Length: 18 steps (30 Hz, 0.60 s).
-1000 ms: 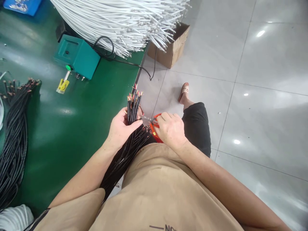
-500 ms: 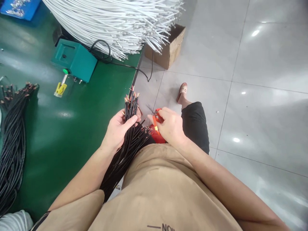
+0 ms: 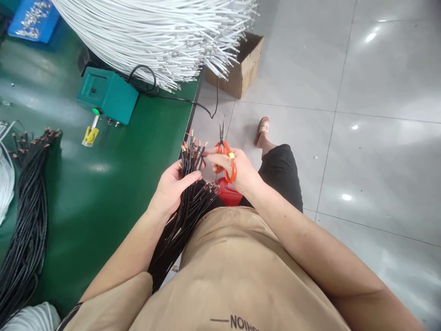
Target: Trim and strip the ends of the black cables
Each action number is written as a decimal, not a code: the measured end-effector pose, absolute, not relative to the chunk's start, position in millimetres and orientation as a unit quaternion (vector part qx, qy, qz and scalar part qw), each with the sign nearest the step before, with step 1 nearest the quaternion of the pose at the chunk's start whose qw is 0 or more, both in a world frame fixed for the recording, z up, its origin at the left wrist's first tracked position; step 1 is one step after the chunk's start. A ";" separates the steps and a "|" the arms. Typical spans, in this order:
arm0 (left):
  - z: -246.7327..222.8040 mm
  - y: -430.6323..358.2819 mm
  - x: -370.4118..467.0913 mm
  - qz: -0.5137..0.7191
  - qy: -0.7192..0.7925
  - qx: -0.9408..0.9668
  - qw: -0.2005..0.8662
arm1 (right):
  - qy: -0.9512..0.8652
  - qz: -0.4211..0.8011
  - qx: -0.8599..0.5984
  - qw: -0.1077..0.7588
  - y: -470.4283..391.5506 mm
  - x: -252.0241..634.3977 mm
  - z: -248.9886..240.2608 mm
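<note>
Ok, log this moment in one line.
left hand: gripping black cables | right hand: holding scissors, blades pointing forward, clear of cables | green table: teal box, white cables

White cables (image 3: 151,39) overhang the green tabletop (image 3: 99,202) near an open cardboard box (image 3: 248,76) on the tiled floor (image 3: 386,78). Beside them sit a teal boxy device (image 3: 112,99) and a blue tray (image 3: 50,27) of small metal parts (image 3: 31,20).

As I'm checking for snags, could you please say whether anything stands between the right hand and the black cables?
Nothing visible does: the right hand is right at the black cables, with its scissors pointing forward beside them.
</note>
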<state>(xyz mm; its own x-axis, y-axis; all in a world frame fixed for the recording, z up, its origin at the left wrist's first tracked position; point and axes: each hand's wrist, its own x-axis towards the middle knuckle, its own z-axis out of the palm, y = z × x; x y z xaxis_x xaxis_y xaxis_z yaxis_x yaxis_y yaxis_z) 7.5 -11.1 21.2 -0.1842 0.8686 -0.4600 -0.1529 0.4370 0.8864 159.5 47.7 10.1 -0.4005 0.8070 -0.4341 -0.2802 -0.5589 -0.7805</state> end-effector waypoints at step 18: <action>21.0 -12.2 5.6 0.443 0.630 0.279 0.573 | -0.328 0.720 -0.465 0.396 44.0 156.0 13.0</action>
